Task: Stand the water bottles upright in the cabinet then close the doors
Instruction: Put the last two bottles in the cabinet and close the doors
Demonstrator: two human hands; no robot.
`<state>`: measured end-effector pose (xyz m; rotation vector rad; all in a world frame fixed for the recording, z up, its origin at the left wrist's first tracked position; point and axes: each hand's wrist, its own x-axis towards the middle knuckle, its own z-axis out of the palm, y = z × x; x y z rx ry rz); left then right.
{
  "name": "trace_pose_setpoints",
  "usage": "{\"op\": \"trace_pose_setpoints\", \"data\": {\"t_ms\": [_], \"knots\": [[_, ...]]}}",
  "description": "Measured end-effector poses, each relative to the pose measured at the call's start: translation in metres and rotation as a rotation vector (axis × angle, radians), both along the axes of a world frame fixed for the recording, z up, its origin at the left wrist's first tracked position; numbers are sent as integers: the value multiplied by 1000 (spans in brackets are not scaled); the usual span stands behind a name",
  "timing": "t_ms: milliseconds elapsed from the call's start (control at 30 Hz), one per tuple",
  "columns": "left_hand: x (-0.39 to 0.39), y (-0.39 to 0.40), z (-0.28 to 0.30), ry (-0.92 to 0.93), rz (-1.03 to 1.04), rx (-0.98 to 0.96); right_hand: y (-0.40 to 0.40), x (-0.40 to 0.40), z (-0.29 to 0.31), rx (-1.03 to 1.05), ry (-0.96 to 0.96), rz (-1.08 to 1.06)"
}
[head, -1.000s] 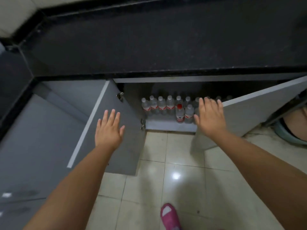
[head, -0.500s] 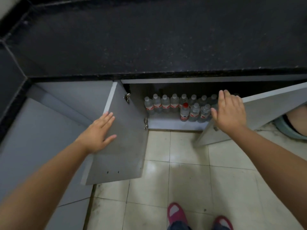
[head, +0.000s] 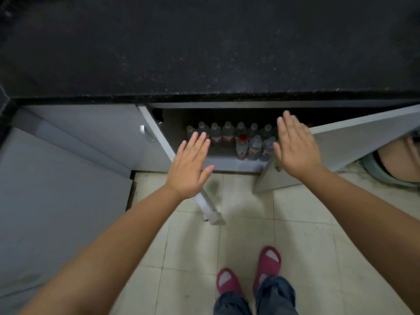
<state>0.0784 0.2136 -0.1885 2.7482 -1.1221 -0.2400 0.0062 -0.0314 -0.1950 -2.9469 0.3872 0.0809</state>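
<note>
Two flat, empty hands, left (head: 189, 168) and right (head: 295, 146), push the doors (head: 354, 146); front bottles (head: 254, 147) probably clear, else get knocked.

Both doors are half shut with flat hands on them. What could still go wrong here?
The front bottles stand near the shelf edge, so the right door may clip them as the right hand pushes. The left hand sits at the left door edge; fingers could get pinched where the doors meet.

Dim, soft indoor light; motion-blurred left door edge (head: 210, 208); wide-angle bending at edges
</note>
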Motion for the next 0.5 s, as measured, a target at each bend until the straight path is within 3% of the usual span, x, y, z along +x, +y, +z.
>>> {"op": "trace_pose_setpoints", "data": {"t_ms": [167,333,400,500], "knots": [[16,-76,2,-181,-38,-76,-37,-11,1,-81,84,49],[38,-122,9,-376,13,24,-65,-11,-1,-128,229,65],[44,-136,13,-402,32,116,-70,-10,7,-132,162,103],[56,-155,21,-352,102,164,-79,-1,20,-264,-102,183]]}}
